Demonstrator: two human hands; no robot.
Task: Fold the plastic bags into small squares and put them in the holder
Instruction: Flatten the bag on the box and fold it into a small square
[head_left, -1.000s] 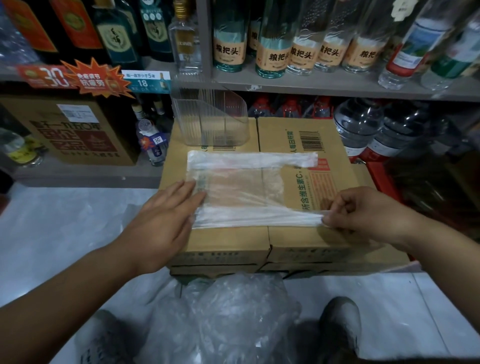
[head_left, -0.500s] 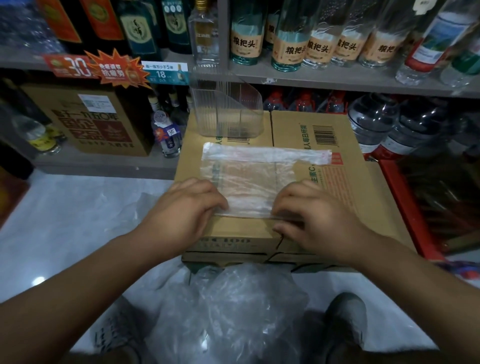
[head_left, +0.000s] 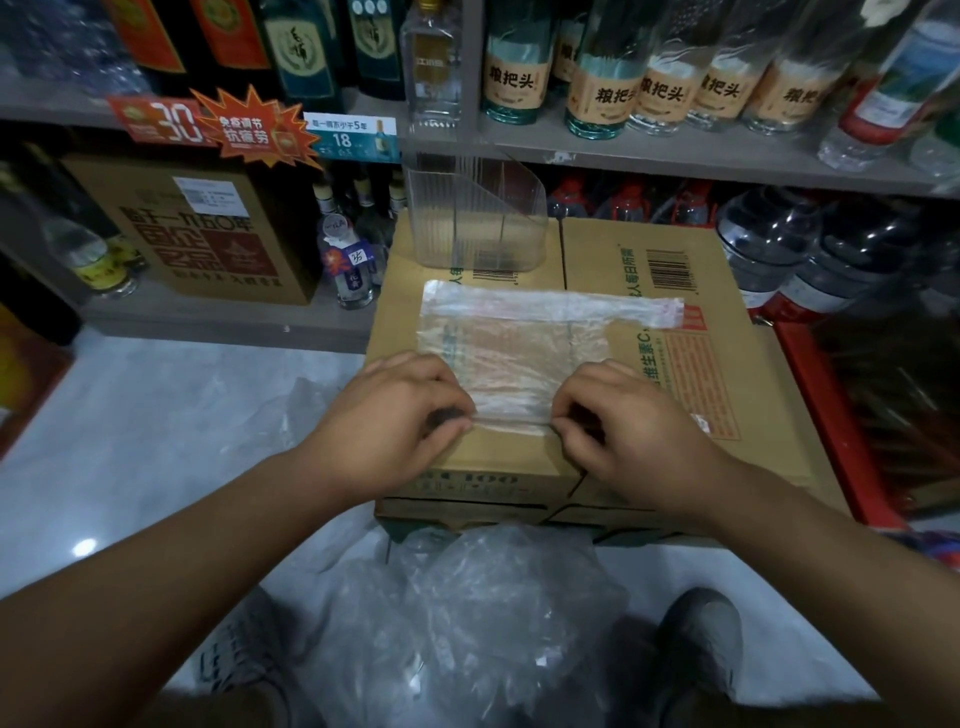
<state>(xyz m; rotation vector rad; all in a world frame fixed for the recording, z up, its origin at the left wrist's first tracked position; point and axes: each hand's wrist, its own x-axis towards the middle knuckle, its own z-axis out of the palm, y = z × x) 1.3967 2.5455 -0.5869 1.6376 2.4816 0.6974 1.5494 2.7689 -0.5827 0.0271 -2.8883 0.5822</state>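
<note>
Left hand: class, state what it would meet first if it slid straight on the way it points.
Probably the plastic bag the left hand pinches, flat on the cardboard box; depth beyond is unclear.

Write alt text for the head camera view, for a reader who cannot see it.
A person's left hand and right hand pinch the near edge of a flattened clear plastic bag on cardboard boxes. A clear holder stands just behind it; crumpled plastic bags lie on the floor below, and bottles fill the shelf beyond.
</note>
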